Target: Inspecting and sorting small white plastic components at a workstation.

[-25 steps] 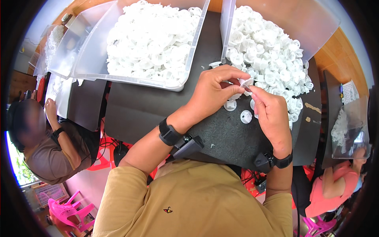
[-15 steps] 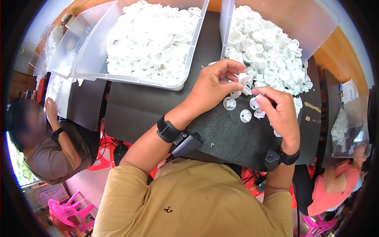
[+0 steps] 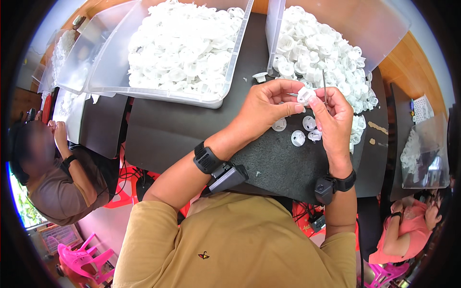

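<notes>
Between the fingertips of my left hand point(image 3: 270, 104) is a small white round plastic part point(image 3: 304, 95), pinched and tilted up. Meeting it from the right, my right hand point(image 3: 337, 117) is closed around a thin dark metal tool point(image 3: 324, 80) that sticks up past the fingers. My right thumb is at the edge of the plastic part. Below the hands, several white plastic discs point(image 3: 298, 138) lie loose on the black table point(image 3: 192, 137). Just beyond them, a large heap of similar white parts point(image 3: 321, 55) spills out of a clear bin point(image 3: 274, 33).
A clear bin point(image 3: 158, 95) full of white parts stands at the far left of the table. One more white part point(image 3: 260, 77) lies between the bins. Co-workers sit left point(image 3: 72, 177) and right point(image 3: 403, 230). Brown tape scraps point(image 3: 378, 127) stick to the table's right side.
My right hand has moved up and inward to the part in my left hand. The thin metal tool now shows upright at its fingers. The co-worker on the right has shifted posture.
</notes>
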Motion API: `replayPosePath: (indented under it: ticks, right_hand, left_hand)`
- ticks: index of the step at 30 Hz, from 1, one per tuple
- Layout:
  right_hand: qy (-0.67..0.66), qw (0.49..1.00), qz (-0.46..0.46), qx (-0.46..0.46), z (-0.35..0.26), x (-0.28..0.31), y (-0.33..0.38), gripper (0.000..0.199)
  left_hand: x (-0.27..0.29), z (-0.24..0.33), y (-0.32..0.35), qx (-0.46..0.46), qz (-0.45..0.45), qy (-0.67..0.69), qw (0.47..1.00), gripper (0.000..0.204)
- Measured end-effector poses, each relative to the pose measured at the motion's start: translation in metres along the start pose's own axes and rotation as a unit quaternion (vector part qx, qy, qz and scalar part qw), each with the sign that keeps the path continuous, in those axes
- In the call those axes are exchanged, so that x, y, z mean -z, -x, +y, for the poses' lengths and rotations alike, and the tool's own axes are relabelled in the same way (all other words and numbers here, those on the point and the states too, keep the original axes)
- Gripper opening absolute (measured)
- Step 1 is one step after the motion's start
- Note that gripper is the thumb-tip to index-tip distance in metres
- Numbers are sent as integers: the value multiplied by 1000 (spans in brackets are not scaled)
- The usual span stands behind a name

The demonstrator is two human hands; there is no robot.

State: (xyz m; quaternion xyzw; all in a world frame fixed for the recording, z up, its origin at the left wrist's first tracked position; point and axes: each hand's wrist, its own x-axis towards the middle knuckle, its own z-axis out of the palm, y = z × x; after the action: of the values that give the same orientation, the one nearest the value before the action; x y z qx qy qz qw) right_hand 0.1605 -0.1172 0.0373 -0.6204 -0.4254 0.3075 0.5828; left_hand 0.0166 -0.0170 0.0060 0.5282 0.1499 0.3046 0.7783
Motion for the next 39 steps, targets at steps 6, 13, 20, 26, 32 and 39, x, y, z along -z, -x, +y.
replayPosePath:
  ticks: [6, 13, 20, 26, 32, 39]
  right_hand:
    - [-4, 1000, 2, 13, -4, -7, 2, 16]
    - [177, 981, -13, 73, -24, 4, 5, 14]
    - [314, 940, -29, 130, -18, 4, 10, 18]
    - [329, 931, -43, 151, -20, 0, 8, 34]
    - [361, 916, -32, 171, -19, -5, 10, 40]
    - [442, 876, -8, 195, -13, -8, 12, 47]
  left_hand:
    - [1, -6, -1, -1, 16, 30, 999, 36]
    - [12, -1, -9, 8, 60, -15, 998, 36]
    - [16, -3, -10, 3, 65, -10, 998, 36]
    - [18, -8, -12, 23, 58, 38, 997, 38]
    - [19, -8, -12, 3, 70, -21, 997, 38]
    - [18, -9, -13, 5, 79, -21, 997, 36]
